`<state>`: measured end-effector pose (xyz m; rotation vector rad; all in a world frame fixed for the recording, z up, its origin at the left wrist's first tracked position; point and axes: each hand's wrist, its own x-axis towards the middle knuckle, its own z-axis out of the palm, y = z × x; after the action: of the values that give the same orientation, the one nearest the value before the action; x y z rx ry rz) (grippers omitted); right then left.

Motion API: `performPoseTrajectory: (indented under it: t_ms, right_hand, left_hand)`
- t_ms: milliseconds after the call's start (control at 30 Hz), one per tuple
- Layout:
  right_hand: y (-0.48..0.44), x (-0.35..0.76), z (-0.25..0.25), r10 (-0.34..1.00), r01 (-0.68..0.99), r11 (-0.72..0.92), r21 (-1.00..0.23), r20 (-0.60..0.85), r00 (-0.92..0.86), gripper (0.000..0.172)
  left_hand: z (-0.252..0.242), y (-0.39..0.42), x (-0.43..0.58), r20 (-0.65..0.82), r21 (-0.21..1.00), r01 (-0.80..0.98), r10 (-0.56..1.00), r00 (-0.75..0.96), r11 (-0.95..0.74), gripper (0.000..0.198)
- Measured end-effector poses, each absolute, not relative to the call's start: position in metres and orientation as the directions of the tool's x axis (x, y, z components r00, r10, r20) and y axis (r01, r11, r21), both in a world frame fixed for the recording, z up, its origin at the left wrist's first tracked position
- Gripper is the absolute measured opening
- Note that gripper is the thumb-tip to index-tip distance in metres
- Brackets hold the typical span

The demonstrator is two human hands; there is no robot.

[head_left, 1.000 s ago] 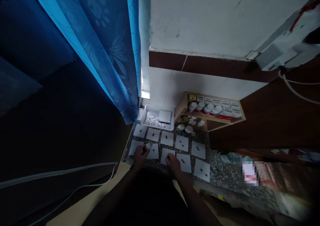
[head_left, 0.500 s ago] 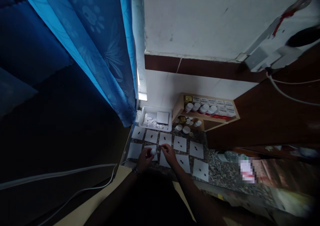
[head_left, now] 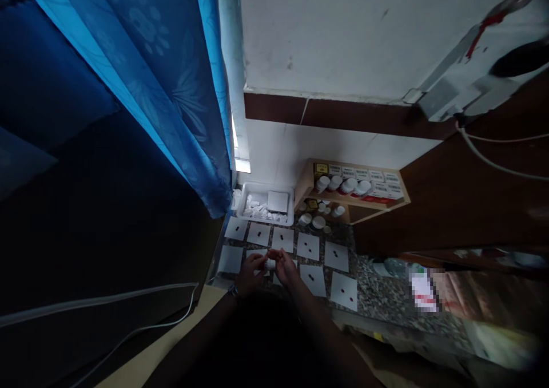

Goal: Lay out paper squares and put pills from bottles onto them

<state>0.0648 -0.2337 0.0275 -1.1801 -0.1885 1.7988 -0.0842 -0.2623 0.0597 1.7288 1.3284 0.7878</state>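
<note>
"Speckled granite counter (head_left: pixel 369 299) is seen below a white wall. How much is laid out on it?"

"Ten white paper squares (head_left: pixel 307 246) are set in two rows, with dark red specks shown on most. No speck can be made out on the near row's leftmost square (head_left: pixel 230 259), and two squares are partly hidden by the hands."

"What is being held?"

"A small white bottle (head_left: pixel 270 265) is pinched above the near row, with the fingers (head_left: pixel 259 257) of the left hand (head_left: pixel 251 274) and the right hand (head_left: pixel 285 266) closed narrowly around it."

"What remains aside?"

"Paper scraps (head_left: pixel 257 210) are kept in a white plastic tray (head_left: pixel 265 186), and white bottles (head_left: pixel 349 185) are ranked on a wooden shelf (head_left: pixel 355 200)."
</note>
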Motion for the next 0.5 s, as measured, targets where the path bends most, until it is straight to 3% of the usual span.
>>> performPoseTrajectory:
  t_ms: [200, 300, 500]
  right_hand:
    - [-0.238, 0.055, 0.016, 0.737, -0.618, -0.558, -0.554, -0.674, -0.061, 0.023]
    - [-0.235, 0.054, 0.011, 0.733, -0.61, -0.526, -0.593, -0.68, 0.029, 0.026]
    - [-0.231, 0.061, 0.015, 0.752, -0.648, -0.528, -0.548, -0.657, -0.057, 0.029]
  left_hand:
    - [0.057, -0.261, -0.072, 0.103, 0.773, 0.563, 0.933, 0.344, -0.293, 0.031]
    - [0.054, -0.255, -0.065, 0.055, 0.788, 0.555, 0.929, 0.367, -0.266, 0.032]
    - [0.039, -0.255, -0.067, 0.047, 0.829, 0.534, 0.972, 0.232, -0.168, 0.034]
